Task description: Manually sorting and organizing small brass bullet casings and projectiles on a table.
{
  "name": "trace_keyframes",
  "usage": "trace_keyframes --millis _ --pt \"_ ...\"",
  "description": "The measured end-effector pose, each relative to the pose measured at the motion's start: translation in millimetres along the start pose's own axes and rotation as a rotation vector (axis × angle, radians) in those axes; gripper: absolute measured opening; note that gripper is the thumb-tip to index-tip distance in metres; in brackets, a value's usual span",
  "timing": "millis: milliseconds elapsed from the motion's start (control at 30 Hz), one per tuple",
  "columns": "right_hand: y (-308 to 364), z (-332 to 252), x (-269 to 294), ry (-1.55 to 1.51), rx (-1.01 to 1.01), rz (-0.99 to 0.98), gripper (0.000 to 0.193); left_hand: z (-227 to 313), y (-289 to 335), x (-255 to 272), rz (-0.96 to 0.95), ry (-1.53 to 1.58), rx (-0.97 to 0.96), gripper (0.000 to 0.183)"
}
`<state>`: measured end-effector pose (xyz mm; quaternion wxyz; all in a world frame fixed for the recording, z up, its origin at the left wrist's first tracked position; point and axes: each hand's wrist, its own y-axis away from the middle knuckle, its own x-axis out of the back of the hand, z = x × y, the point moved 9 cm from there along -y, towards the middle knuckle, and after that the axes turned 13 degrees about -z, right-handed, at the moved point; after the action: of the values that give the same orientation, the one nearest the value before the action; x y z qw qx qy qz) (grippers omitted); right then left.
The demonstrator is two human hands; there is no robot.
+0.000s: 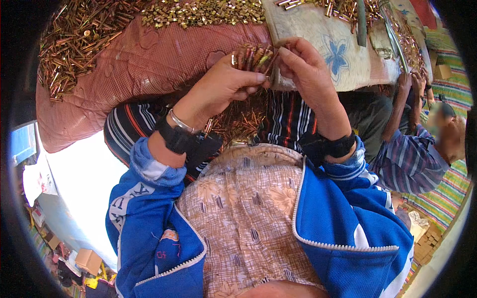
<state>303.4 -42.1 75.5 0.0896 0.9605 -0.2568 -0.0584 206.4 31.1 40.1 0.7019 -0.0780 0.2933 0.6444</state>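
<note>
My left hand (pixel 221 84) is closed round a bunch of slim copper- and gold-coloured metal tubes (pixel 252 57), which fan up above the thumb. Close beside it, the thumb and fingers of my right hand (pixel 307 64) are pinched together at the right edge of the bunch. A thin piece seems to be between them, but it is too small to make out. More copper-coloured tubes (pixel 241 124) lie in my lap, below both hands. Beyond the hands, short gold-coloured pieces (pixel 203 13) are spread along the far side of a red-brown padded cloth (pixel 144 64).
A large heap of copper-coloured tubes (pixel 82 42) lies at the far left. A pale cloth with a blue flower (pixel 338 57) covers the right side, with more tubes (pixel 343 10) behind. At the right, a person in a striped shirt (pixel 412 161) works with their hands (pixel 412 84) close by.
</note>
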Motion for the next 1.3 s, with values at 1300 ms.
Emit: trace_keyframes --millis 1300 --pt "26.4 46.6 -24.4 -0.395 -0.137 -0.074 0.012 -33.0 21.5 -21.0 0.148 0.327 -0.074 0.019"
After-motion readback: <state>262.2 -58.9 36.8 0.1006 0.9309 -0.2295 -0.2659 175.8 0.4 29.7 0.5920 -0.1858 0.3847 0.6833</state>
